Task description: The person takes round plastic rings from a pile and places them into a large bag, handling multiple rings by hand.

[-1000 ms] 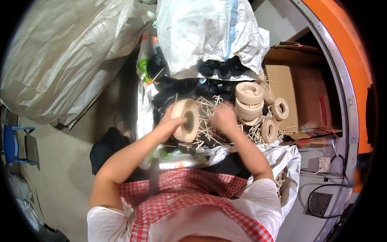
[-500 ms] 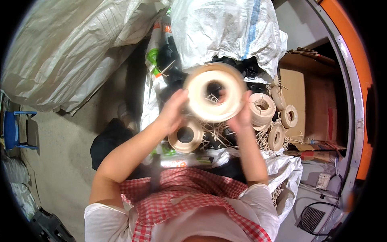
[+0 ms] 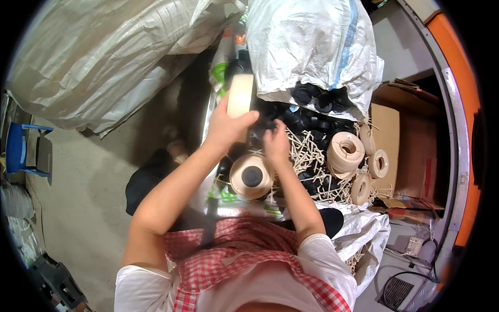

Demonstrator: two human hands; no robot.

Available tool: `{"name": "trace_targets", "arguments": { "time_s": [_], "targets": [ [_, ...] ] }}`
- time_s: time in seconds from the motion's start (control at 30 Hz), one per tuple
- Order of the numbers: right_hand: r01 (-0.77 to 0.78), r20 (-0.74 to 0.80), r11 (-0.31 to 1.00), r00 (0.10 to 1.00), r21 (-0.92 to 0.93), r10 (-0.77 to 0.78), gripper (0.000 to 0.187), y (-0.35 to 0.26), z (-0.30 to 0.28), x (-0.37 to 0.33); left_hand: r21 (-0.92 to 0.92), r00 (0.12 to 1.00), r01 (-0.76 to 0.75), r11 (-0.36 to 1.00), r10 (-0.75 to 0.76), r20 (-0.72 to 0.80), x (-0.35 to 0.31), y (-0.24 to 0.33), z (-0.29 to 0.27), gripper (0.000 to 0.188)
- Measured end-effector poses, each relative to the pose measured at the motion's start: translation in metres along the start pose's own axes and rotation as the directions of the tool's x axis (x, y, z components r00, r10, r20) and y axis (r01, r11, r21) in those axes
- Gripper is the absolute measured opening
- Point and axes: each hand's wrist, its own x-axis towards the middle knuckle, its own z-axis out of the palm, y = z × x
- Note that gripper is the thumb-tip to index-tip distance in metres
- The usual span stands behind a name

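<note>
My left hand (image 3: 224,125) grips a cream plastic ring (image 3: 240,93), turned on edge so that its outer rim shows. Close by on the right, my right hand (image 3: 276,141) is closed with its fingers curled. Something dark shows at its fingertips, but I cannot make out what it is. Below the hands lies another cream ring (image 3: 238,182) with a dark round centre. Around and under my hands are many black plastic pieces (image 3: 296,120) and a heap of thin cream plastic sticks (image 3: 306,151).
To the right stand stacked cream rings (image 3: 345,148) and several loose ones, beside an open cardboard box (image 3: 410,140). A white woven sack (image 3: 312,47) with black pieces at its mouth lies at the far side. A larger sack (image 3: 104,62) fills the far left; a blue stool (image 3: 18,148) stands left.
The ring has gone from facing up between both hands to standing on edge in my left hand. My right hand has let go of it and moved inward, curling its fingers.
</note>
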Motion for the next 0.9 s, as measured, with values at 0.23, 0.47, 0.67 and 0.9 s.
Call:
{"name": "trace_targets", "arguments": {
  "time_s": [0.23, 0.47, 0.67, 0.9],
  "targets": [
    [0.140, 0.018, 0.966, 0.989, 0.217, -0.147, 0.028, -0.036, -0.068, -0.030, -0.214, 0.854, 0.414, 0.885, -0.297, 0.427, -0.029, -0.035, 0.019, 0.053],
    [-0.607, 0.597, 0.417, 0.783, 0.676, 0.174, 0.063, -0.048, -0.101, -0.040, 0.175, 0.889, 0.019, 0.984, -0.097, 0.447, -0.043, -0.027, 0.025, 0.051],
    [0.633, 0.280, 0.773, 0.736, 0.040, -0.617, 0.075, -0.046, -0.124, -0.053, 0.010, 0.779, 0.338, 0.941, -0.286, 0.558, -0.034, -0.037, 0.020, 0.044],
    [-0.215, 0.476, 0.787, 0.873, 0.578, -0.111, 0.068, -0.029, -0.106, -0.046, 0.198, 0.859, 0.091, 0.976, -0.178, 0.481, -0.037, -0.035, 0.025, 0.056]
  ]
}}
